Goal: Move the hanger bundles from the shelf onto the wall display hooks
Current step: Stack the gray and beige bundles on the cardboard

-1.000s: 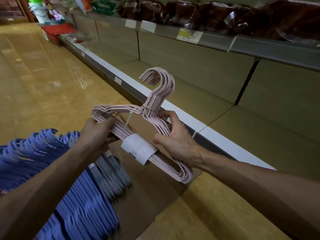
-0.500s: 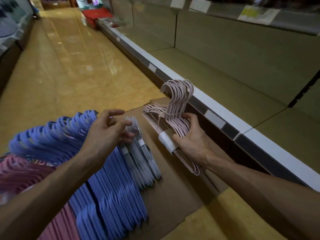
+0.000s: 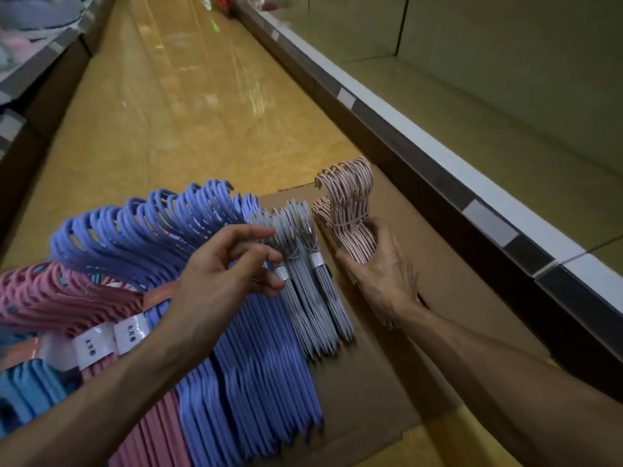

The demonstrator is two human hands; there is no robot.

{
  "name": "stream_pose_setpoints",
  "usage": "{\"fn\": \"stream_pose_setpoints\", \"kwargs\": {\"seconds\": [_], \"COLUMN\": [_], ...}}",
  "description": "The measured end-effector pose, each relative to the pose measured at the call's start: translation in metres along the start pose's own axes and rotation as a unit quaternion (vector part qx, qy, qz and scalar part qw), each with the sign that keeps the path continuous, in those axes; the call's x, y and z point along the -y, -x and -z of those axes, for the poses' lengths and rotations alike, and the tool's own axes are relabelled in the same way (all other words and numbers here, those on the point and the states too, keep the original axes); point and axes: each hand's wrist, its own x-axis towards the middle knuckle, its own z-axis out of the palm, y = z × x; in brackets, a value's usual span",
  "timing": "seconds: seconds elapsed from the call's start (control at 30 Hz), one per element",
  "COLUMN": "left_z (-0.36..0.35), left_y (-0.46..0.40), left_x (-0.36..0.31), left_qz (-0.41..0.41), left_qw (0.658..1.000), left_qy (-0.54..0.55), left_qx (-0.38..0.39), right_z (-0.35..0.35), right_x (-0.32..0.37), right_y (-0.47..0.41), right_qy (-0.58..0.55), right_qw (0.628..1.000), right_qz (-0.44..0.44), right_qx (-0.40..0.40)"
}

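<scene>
Right hand (image 3: pixel 381 278) grips pale-pink wire hanger bundle (image 3: pixel 347 210) — hooks curved, upright.

White label bands (image 3: pixel 129 333) on pink/blue hanger bundles (image 3: pixel 161 429) carry small dark chars, too blurred to read.

Tied pale pink hanger bundle (image 3: pixel 347 210) stands hooks-up beside grey bundles (image 3: pixel 310 274), blue bundles (image 3: pixel 202 264) leftward.

Hanger bundles (image 3: pixel 303 274) side by side on cardboard sheet (image 3: pixel 387 382) on floor (image 3: pixel 188 106); shelf base (image 3: pixel 472 183) right
</scene>
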Motion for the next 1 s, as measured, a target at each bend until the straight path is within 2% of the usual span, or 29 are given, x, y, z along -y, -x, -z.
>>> {"fn": "stream_pose_setpoints", "kwargs": {"seconds": [0.4,0.7,0.8,1.0], "left_z": [0.003,0.008,0.014,0.028], "left_y": [0.002,0.016,0.026,0.054], "left_x": [-0.003,-0.020,-0.030,-0.045], "left_qz": [-0.014,-0.015,-0.014,-0.010], "left_qw": [1.000,0.999,0.998,0.997], "left_qy": [-0.015,-0.035,-0.049,-0.072], "left_qx": [-0.012,-0.033,-0.032,-0.035], "right_z": [-0.016,0.021,0.035,0.063], "right_x": [-0.012,-0.001,0.010,0.029], "right_y": [-0.003,0.000,0.005,0.029], "right_qy": [-0.024,-0.116,-0.082,0.092], "right_qw": [0.999,0.979,0.978,0.975], "right_qz": [-0.007,0.011,0.005,0.034], "right_qx": [0.021,0.167,0.190,0.197]}}
